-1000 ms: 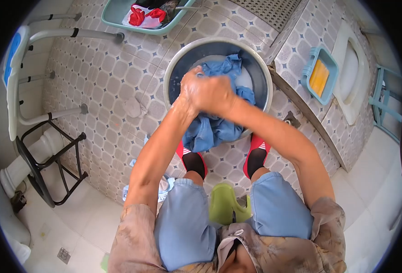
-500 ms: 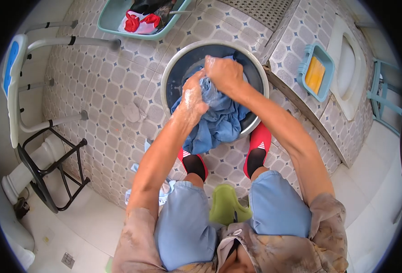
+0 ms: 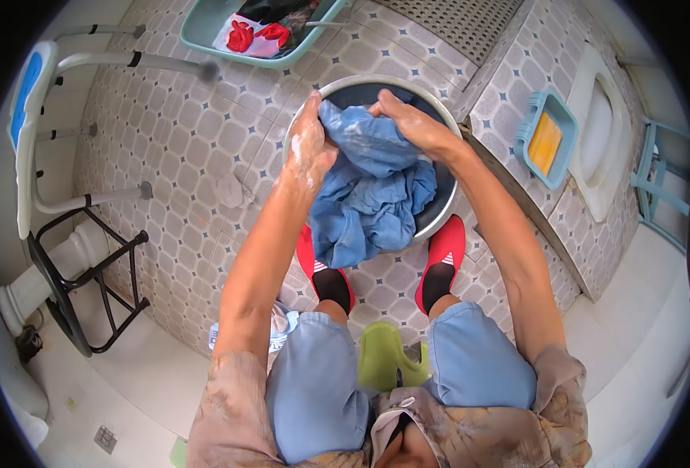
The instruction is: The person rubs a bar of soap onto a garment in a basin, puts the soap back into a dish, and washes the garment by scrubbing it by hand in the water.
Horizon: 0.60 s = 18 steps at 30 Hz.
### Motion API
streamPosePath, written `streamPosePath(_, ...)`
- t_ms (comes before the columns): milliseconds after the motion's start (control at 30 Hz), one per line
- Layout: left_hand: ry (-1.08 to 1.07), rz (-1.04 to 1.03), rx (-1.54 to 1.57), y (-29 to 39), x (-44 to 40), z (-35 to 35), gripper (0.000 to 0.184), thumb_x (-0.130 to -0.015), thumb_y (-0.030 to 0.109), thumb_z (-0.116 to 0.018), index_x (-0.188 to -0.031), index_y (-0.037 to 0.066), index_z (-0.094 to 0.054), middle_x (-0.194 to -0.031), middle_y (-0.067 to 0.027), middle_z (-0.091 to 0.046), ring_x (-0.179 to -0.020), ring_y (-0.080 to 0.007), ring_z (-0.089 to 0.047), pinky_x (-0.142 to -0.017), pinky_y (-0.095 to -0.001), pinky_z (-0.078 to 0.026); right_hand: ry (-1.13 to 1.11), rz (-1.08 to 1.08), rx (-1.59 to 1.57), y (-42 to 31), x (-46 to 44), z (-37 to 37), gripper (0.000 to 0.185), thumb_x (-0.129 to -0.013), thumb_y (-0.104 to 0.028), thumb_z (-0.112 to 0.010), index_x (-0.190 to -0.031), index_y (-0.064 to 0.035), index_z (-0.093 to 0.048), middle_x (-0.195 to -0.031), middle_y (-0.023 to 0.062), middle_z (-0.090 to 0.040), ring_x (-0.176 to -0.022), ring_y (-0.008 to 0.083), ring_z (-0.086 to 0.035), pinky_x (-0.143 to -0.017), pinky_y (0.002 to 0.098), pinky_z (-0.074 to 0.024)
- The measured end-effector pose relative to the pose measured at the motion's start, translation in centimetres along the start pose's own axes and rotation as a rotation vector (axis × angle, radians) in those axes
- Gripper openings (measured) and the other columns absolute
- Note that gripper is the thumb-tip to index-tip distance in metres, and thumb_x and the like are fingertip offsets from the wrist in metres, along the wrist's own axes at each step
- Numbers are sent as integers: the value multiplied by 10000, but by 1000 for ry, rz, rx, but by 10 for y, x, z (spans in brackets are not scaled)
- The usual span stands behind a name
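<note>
A wet blue garment (image 3: 376, 195) is bunched in a round basin (image 3: 441, 220) with a dark inside and a pale rim. Part of it hangs over the basin's near edge. My left hand (image 3: 310, 140) grips the cloth at the basin's left side, with white suds on its back and wrist. On the right, my right hand (image 3: 415, 125) holds another part of the same cloth, its thumb side up. Between the two hands a section of the fabric is spread and raised, with some foam on it. The garment's exact kind does not show.
A teal tub (image 3: 282, 58) with red, white and dark laundry stands beyond the basin. To the right, on a raised tiled step, are a blue basket (image 3: 551, 175) with a yellow item (image 3: 544, 144) and a squat toilet (image 3: 594, 187). A shower chair (image 3: 29, 140) stands left.
My hands have moved apart from a close, bunched grip near the basin's middle. The cloth between them is now opened out and lifted. The view has shifted slightly.
</note>
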State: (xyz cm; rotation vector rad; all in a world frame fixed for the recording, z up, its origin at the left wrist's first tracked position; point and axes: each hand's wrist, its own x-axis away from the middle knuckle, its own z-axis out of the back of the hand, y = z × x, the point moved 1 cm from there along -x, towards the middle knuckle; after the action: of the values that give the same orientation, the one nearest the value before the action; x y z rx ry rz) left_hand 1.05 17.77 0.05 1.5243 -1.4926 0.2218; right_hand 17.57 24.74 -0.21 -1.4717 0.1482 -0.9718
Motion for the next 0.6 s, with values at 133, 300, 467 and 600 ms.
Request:
streamPosePath(133, -367, -20, -19, 2, -10, 7, 397, -970, 351, -539, -1157, 0, -546, -1048, -113, -637, -967, -224, -618, -924, -347, -478, -200, 176, -201, -56, 20, 20, 540, -887, -491, -603, -1107, -1, -665, -968, 55, -685, -905, 142, -612, -889, 293, -456)
streamPosePath(300, -369, -400, -579, -20, 30, -7, 470, -887, 301, -652, -1223, -10, -545, -1059, -141, -656, -1012, -204, -620, -925, -322, -456, 63, 251, -248, -68, 18, 49, 296, -884, -302, -668, -1000, -29, -674, -888, -1, -652, -806, 61, -582, -754, 230, -478)
streamPosePath(467, -211, -351, -1419, 0, 37, 5, 408, -778, 251, -720, -1102, 14, -645, -847, -100, -671, -798, -118, -620, -728, -305, -483, 298, 365, -189, -56, 7, 91, 285, -899, -202, -645, -1107, -14, -591, -923, 13, -634, -823, 63, -574, -752, 220, -483)
streamPosePath(600, -239, -189, -1095, 19, 32, 33, 290, -808, 213, -712, -985, -14, -672, -825, -45, -653, -747, -79, -582, -672, -236, -459, 306, 304, -243, -23, 7, 103, 442, -905, -99, -559, -1325, -26, -441, -1005, 66, -624, -864, 105, -579, -785, 238, -484)
